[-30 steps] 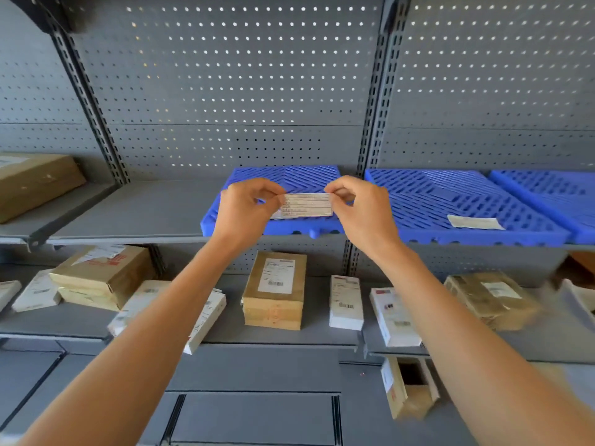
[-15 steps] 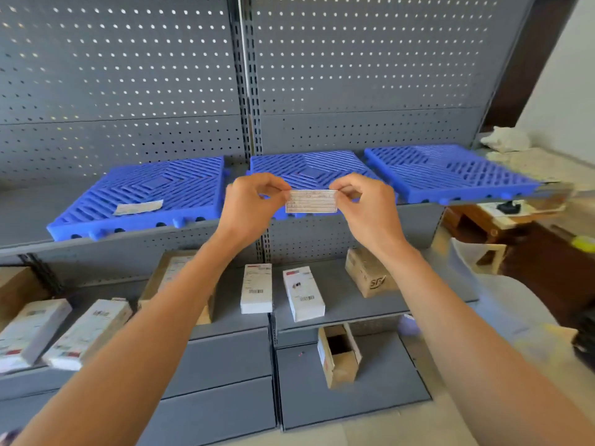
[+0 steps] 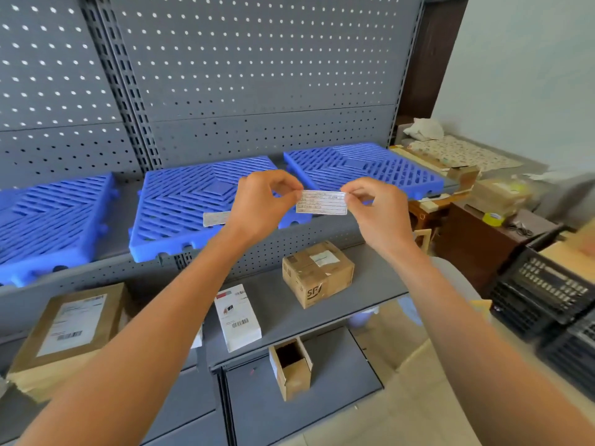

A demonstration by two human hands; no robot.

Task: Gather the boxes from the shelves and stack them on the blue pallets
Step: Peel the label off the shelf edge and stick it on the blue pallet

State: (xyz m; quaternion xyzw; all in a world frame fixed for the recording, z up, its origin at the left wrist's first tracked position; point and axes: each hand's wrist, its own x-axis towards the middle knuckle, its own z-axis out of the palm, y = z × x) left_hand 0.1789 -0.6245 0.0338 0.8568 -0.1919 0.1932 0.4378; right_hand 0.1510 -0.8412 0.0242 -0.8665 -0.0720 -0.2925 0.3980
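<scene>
Fingers of both hands are pinched on the short ends of a small white printed paper label (image 3: 322, 202), the left hand (image 3: 262, 206) at its nine o'clock end and the right hand (image 3: 375, 209) at its three o'clock end, thumbs and forefingers clamped so the slip is stretched flat and readable in front of me. I judge I hold it taut like this to check what it says, or to line it up before laying it on a pallet; a similar white slip (image 3: 215, 218) already lies on the middle blue slatted plastic pallet (image 3: 180, 207), just at nine o'clock of my left wrist. Behind my hands at one o'clock sits the right-hand blue slatted pallet (image 3: 363, 169), and at nine o'clock a third blue pallet (image 3: 48, 220); all three lie flat on the upper grey metal shelf and carry no boxes, so I reckon the stacking is not yet begun. The boxes wait on the grey shelf below: a brown taped cardboard carton (image 3: 317, 273) at six o'clock of the label, a white flat barcode-printed box (image 3: 238, 317) at seven o'clock, a large flat brown parcel with a white shipping label (image 3: 67, 326) far at eight o'clock, and a small open-topped cardboard box (image 3: 291, 368) lower still.
</scene>
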